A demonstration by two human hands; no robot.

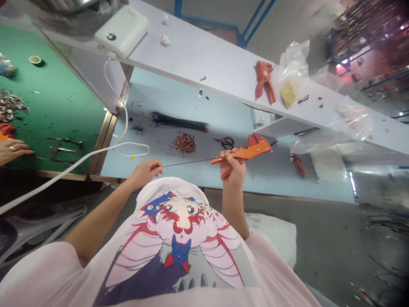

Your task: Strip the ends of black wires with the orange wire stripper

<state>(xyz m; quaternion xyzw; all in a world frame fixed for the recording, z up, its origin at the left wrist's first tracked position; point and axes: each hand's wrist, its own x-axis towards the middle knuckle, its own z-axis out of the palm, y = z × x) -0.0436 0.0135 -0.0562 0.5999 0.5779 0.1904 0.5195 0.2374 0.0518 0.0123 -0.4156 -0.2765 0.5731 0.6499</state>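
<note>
A thin black wire [187,162] runs nearly level between my two hands, just in front of my shirt. Its left end is pinched in the closed fingers of my left hand [147,172]. My right hand [234,169] is wrapped round the handles of an orange and red wire stripper [252,149], whose head points right. The wire reaches the fingers of my right hand; whether they grip it too is hidden. Beyond the wire lie a heap of small copper-coloured scraps [184,143] and a bundle of black wires [179,121]. Small black-handled scissors [227,143] rest near my right hand.
A white shelf [191,55] crosses above the blue tabletop [153,85], carrying a white power bank [121,32] and another red stripper [265,81]. A white cable [73,161] hangs across the left side. Another person's hand [14,151] is over the green table [73,98].
</note>
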